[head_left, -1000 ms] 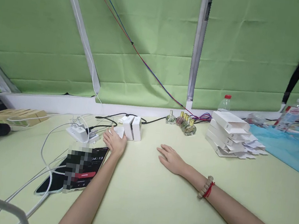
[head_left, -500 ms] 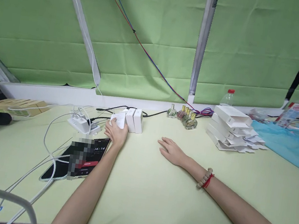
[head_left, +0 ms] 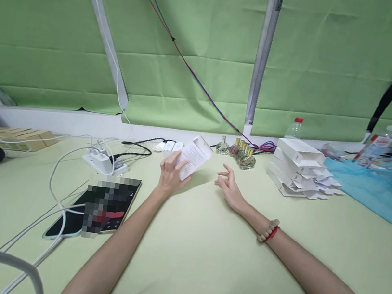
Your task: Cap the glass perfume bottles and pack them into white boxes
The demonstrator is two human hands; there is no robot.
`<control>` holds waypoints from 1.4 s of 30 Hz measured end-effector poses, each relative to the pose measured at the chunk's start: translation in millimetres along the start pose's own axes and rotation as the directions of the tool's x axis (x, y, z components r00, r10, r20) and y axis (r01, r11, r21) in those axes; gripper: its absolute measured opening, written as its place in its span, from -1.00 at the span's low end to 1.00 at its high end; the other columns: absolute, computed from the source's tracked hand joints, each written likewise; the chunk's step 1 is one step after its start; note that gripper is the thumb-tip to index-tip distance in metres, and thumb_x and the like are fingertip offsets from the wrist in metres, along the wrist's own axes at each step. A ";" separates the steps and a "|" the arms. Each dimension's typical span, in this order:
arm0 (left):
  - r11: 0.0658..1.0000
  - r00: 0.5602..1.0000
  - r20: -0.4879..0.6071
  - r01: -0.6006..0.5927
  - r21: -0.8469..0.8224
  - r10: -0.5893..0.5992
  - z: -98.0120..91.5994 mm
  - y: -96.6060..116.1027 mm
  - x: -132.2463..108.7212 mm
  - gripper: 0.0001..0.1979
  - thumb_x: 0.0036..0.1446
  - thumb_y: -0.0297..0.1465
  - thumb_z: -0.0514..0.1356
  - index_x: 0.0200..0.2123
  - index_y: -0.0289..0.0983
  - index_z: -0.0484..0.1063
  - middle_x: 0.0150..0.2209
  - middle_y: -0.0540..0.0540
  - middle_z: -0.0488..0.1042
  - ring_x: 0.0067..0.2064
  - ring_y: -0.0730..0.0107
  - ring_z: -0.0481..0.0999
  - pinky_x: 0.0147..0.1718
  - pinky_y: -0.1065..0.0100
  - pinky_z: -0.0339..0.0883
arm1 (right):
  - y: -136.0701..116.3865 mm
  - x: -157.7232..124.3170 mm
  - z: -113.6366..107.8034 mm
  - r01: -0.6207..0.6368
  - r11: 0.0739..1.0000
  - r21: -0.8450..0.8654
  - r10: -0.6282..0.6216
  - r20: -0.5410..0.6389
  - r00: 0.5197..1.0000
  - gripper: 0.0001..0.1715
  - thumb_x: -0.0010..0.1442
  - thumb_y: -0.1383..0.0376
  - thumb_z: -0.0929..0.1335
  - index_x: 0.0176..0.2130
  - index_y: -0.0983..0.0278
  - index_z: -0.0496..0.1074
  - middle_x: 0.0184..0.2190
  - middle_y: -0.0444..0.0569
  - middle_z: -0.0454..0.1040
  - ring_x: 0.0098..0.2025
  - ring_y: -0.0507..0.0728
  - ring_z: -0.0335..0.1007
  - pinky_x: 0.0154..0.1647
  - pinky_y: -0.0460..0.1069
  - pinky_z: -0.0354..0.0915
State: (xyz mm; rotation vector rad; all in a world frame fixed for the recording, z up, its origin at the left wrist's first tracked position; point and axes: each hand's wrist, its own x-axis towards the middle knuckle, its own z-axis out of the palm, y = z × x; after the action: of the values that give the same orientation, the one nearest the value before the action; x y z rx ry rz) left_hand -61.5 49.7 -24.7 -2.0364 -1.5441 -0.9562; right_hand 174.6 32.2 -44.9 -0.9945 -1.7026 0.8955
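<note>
My left hand (head_left: 171, 172) is closed around a small white box (head_left: 196, 157), held tilted above the table with a printed side facing me. Behind that hand, two upright white boxes (head_left: 173, 146) are partly hidden. My right hand (head_left: 230, 187) hovers to the right of the held box, fingers loosely apart and nothing in them. Beyond it stand several small glass perfume bottles (head_left: 246, 161) with gold necks, one of them a clear bottle (head_left: 223, 145) a little to the left.
Flattened white cartons (head_left: 297, 168) are stacked at the right, beside blue cloth (head_left: 366, 183). Phones (head_left: 110, 210), white cables (head_left: 53, 180) and a power strip (head_left: 101, 160) lie at the left. Plastic bottles (head_left: 378, 146) stand at the back right.
My left hand has lifted a white box from beside the others and carried it right, tilting it. My right hand has risen slightly, its fingers more curled.
</note>
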 end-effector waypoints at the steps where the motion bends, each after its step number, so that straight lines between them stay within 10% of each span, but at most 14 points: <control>1: 0.997 0.998 0.015 -0.067 -0.024 0.068 2.2 3.4 -0.6 -0.53 -0.10 -0.18 0.21 -0.09 -0.22 0.32 0.15 -0.30 0.19 0.23 0.03 0.10 0.14 0.06 -0.10 | -0.5 0.5 0.0 0.015 1.000 0.009 -0.014 -0.026 1.000 -0.28 0.22 0.07 0.14 0.25 0.21 -0.23 0.03 0.14 0.21 -0.14 0.09 0.38 -0.09 0.09 0.31; 8: 0.835 0.829 0.118 -0.532 -0.140 0.547 4.1 30.1 0.7 -0.50 -0.07 -0.16 0.13 -0.05 -0.25 0.34 0.09 -0.30 0.29 0.13 0.07 0.25 0.02 0.13 0.12 | -3.9 4.2 -4.3 0.040 0.999 -0.037 -0.046 -0.182 0.982 -0.44 0.22 0.08 0.09 0.15 0.22 0.11 0.07 0.12 0.22 -0.07 0.16 0.31 -0.31 -0.01 0.40; 26: 0.811 0.813 0.051 -0.569 -0.137 0.580 0.7 31.9 1.6 -0.48 -0.04 -0.21 0.13 -0.01 -0.33 0.31 0.07 -0.37 0.26 0.12 0.03 0.24 -0.01 0.12 0.19 | 0.4 11.3 -5.8 -0.247 0.934 0.260 0.293 -0.159 0.943 -0.57 -0.04 0.13 0.26 -0.16 0.27 0.29 -0.23 -0.01 0.40 -0.22 0.14 0.36 -0.62 -0.12 0.35; 34: 0.845 0.836 0.123 -0.529 -0.083 0.536 5.3 31.4 2.3 -0.35 0.00 -0.27 0.14 0.18 -0.24 0.11 0.21 -0.31 0.09 0.24 0.00 0.08 0.12 0.06 0.07 | 2.2 10.1 -11.3 -0.192 0.928 0.321 0.245 -0.133 0.960 -0.60 -0.15 0.04 0.39 -0.43 0.23 0.21 -0.49 -0.19 0.33 -0.47 0.03 0.30 -0.59 -0.08 0.35; 42: 0.922 0.914 0.117 -0.388 -0.020 0.387 7.8 31.3 3.0 -0.34 0.03 -0.34 0.12 0.22 -0.26 0.04 0.19 -0.29 0.13 0.23 0.05 0.12 0.14 0.10 0.02 | 5.9 4.3 -9.3 0.074 0.996 -0.045 -0.073 0.010 0.997 -0.70 -0.01 0.08 0.36 -0.46 0.29 0.39 -0.42 -0.08 0.33 -0.33 0.06 0.30 -0.37 -0.06 0.32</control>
State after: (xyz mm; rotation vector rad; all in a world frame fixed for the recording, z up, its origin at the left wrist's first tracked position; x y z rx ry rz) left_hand -29.1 47.5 -25.4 -2.3149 -1.1238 -0.6872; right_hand 183.7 39.7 -46.0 -0.9529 -1.7625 0.8175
